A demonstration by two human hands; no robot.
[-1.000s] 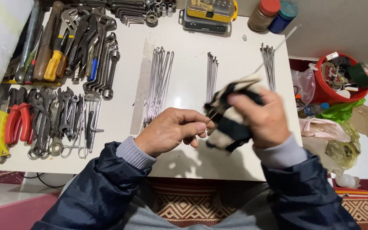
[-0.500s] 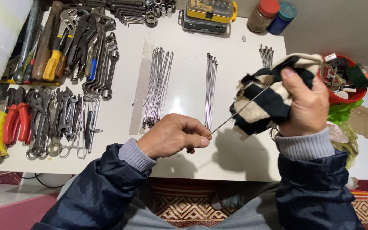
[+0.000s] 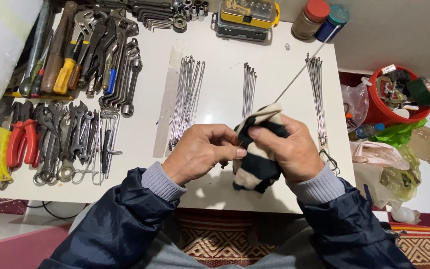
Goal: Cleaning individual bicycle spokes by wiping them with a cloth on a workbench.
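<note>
At the left of the frame, wrenches and pliers (image 3: 70, 124) lie in rows on the white tabletop (image 3: 225, 74). Three bundles of thin metal spokes (image 3: 185, 99) lie at centre. The left hand (image 3: 202, 152) pinches one thin steel spoke (image 3: 302, 69); the right hand (image 3: 287, 149) grips a black-and-cream striped cloth (image 3: 257, 159) around it. Two capped jars (image 3: 322, 19) stand upper right, beside a red bucket (image 3: 391, 99).

cloth (image 3: 257, 162): showing black and cream stripes
spoke (image 3: 304, 67): gleaming silver
table (image 3: 225, 89): looking plain white
pliers (image 3: 21, 142): showing red handles
bucket (image 3: 381, 112): showing red
jar lids (image 3: 327, 10): showing red and teal
sleeves (image 3: 125, 219): showing navy with grey cuffs
</note>
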